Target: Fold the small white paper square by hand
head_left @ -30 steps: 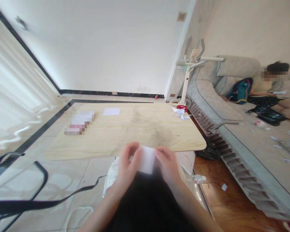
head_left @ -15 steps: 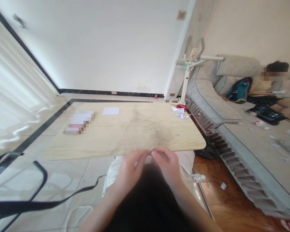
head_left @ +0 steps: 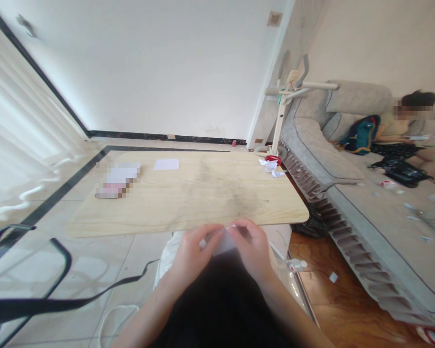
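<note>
Between my two hands is a small piece of white paper (head_left: 225,243), just off the table's near edge and above my lap. My left hand (head_left: 199,246) is closed, its thumb and fingers pinching the paper's left side. The right side is pinched by my right hand (head_left: 253,245), also closed, with the fingertips of both hands almost meeting along the upper edge. My fingers cover part of the paper, so its folds cannot be made out. Past my hands lies the wooden table (head_left: 159,203), its middle smudged grey.
On the table are a white sheet (head_left: 166,164), a blurred-out stack (head_left: 119,179), crumpled paper (head_left: 270,166) and red-handled scissors (head_left: 273,158). Someone (head_left: 395,128) sits on the grey sofa (head_left: 348,174) at right. A black strap (head_left: 94,297) crosses the lower left.
The paper's white face shows more clearly between my hands, where before it looked thin and dark. Both hands stay almost in place, and the view has shifted slightly.
</note>
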Demonstrator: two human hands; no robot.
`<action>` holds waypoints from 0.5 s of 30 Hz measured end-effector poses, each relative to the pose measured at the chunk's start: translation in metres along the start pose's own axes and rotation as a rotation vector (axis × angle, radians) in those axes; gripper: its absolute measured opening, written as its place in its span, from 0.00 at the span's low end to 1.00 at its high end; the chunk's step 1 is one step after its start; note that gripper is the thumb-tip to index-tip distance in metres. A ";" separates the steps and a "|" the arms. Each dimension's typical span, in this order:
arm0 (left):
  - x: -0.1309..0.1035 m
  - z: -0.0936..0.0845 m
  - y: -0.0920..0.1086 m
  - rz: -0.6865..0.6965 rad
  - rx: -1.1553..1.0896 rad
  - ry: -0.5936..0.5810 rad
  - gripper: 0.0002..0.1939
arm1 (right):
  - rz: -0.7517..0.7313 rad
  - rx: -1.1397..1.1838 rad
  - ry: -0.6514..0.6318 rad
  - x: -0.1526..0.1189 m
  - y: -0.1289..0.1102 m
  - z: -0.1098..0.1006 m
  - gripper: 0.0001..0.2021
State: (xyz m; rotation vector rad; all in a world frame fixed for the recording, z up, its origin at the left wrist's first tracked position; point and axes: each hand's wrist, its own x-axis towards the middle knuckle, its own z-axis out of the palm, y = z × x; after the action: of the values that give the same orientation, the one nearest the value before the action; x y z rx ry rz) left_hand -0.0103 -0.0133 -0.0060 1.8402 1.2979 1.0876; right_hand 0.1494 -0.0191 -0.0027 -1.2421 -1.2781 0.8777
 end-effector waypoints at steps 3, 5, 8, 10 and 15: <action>0.002 -0.002 0.002 -0.086 -0.047 -0.019 0.10 | 0.019 0.058 0.017 0.000 0.000 -0.001 0.05; 0.003 -0.003 0.002 -0.111 -0.067 -0.023 0.10 | 0.019 0.071 -0.020 0.001 -0.001 -0.001 0.04; 0.003 -0.006 0.002 -0.102 -0.063 -0.075 0.10 | 0.000 0.032 -0.096 0.001 -0.005 -0.001 0.02; 0.003 -0.010 0.001 -0.088 -0.064 -0.145 0.09 | -0.007 -0.013 -0.141 0.000 -0.008 -0.002 0.02; 0.005 -0.017 -0.004 -0.106 -0.007 -0.110 0.09 | 0.064 -0.011 -0.160 0.000 -0.007 -0.003 0.04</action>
State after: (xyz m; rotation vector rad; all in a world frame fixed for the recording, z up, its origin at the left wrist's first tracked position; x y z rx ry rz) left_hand -0.0268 -0.0070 -0.0004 1.7789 1.3099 0.9205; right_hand 0.1517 -0.0210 0.0044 -1.2472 -1.3767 1.0342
